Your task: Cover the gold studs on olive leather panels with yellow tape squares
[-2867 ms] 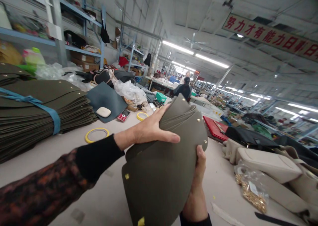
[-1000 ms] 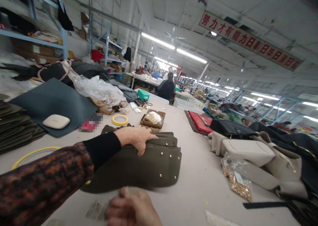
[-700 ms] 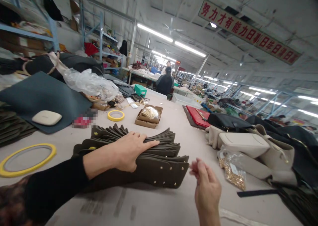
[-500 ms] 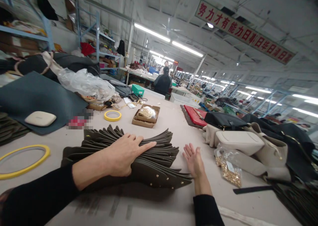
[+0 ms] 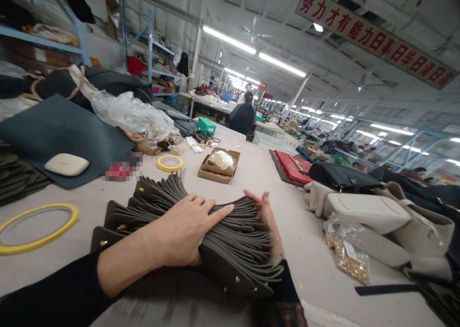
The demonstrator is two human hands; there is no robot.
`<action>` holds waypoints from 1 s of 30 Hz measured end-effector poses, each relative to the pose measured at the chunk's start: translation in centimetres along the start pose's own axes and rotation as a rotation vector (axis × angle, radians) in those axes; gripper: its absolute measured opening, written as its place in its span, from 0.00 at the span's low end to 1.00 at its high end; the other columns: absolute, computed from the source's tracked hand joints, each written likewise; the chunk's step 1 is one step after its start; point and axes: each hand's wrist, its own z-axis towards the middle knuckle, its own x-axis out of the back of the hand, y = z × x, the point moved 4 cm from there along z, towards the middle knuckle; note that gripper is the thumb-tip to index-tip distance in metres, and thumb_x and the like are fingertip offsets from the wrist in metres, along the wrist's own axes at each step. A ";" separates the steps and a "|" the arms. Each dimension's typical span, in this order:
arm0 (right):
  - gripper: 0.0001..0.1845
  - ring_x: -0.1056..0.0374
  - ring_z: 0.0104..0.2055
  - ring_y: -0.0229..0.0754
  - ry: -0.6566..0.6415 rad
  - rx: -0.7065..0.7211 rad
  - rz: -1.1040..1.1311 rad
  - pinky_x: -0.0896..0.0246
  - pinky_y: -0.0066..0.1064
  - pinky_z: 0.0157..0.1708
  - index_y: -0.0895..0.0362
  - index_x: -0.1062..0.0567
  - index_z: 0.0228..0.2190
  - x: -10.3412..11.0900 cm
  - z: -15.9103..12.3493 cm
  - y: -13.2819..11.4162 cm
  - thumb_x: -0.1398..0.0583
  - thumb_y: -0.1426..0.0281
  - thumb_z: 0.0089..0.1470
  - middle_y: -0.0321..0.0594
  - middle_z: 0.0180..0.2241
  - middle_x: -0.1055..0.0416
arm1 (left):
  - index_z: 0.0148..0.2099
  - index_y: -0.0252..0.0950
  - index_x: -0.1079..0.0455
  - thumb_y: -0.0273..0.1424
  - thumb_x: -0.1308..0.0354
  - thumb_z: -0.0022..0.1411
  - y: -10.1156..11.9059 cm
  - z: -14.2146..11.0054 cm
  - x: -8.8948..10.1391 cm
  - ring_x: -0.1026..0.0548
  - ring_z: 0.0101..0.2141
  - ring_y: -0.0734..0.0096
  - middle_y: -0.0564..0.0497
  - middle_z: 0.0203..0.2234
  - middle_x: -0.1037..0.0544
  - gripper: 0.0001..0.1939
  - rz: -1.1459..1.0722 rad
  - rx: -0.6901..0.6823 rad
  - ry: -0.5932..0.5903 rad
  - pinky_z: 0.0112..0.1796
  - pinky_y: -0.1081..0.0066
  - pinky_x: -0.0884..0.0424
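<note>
A thick stack of dark olive-brown leather-like pieces (image 5: 237, 236) stands on edge on the table, its layers bent and fanned out. Small gold studs show near the corners of the front piece. Across the middle of the stack, my left hand (image 5: 187, 226) grips it from above, with the thumb at the near side and the fingers over the top. My right hand (image 5: 268, 217) is at the stack's right end, palm towards the layer edges, fingers stretched out and partly hidden behind the pieces.
Beyond the stack are a cardboard box of gold studs (image 5: 218, 166) and a small yellow tape roll (image 5: 170, 163). A larger yellow tape roll (image 5: 74, 217) lies left. To the right are beige bags (image 5: 370, 212) and a plastic bag of gold hardware (image 5: 350, 257). A person (image 5: 244, 114) sits farther back.
My right hand has moved left from open table to the stack's right end. The layers there have been pushed more upright and evenly fanned. My left hand keeps its grip.
</note>
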 end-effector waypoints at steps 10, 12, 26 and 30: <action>0.38 0.33 0.54 0.48 0.225 0.153 0.073 0.40 0.42 0.54 0.53 0.21 0.38 2.8 -2.6 -0.9 0.51 0.36 0.49 0.43 0.47 0.24 | 0.68 0.42 0.53 0.36 0.35 0.41 0.2 0.0 -0.2 0.33 0.48 0.50 0.42 0.51 0.32 0.52 0.008 -0.002 0.023 0.49 0.56 0.38; 0.36 0.34 0.55 0.45 0.263 0.190 0.084 0.41 0.42 0.55 0.49 0.23 0.41 1.3 -1.6 -0.9 0.52 0.37 0.51 0.39 0.48 0.25 | 0.67 0.42 0.53 0.37 0.35 0.41 0.4 0.0 -0.3 0.33 0.48 0.50 0.41 0.51 0.32 0.52 0.017 -0.004 0.024 0.49 0.56 0.38; 0.38 0.29 0.50 0.50 0.098 0.007 -0.018 0.34 0.42 0.49 0.56 0.28 0.50 -0.6 0.0 1.6 0.46 0.40 0.50 0.46 0.44 0.23 | 0.67 0.39 0.52 0.42 0.31 0.38 1.5 -0.8 0.1 0.32 0.47 0.49 0.40 0.51 0.32 0.55 0.023 -0.016 -0.004 0.48 0.57 0.38; 0.43 0.31 0.53 0.52 0.060 -0.019 -0.017 0.36 0.46 0.51 0.56 0.29 0.53 -0.7 -2.5 0.1 0.47 0.37 0.48 0.47 0.47 0.25 | 0.67 0.40 0.52 0.44 0.31 0.39 1.3 -0.8 -0.1 0.33 0.49 0.50 0.41 0.53 0.33 0.56 0.012 -0.020 0.032 0.50 0.59 0.40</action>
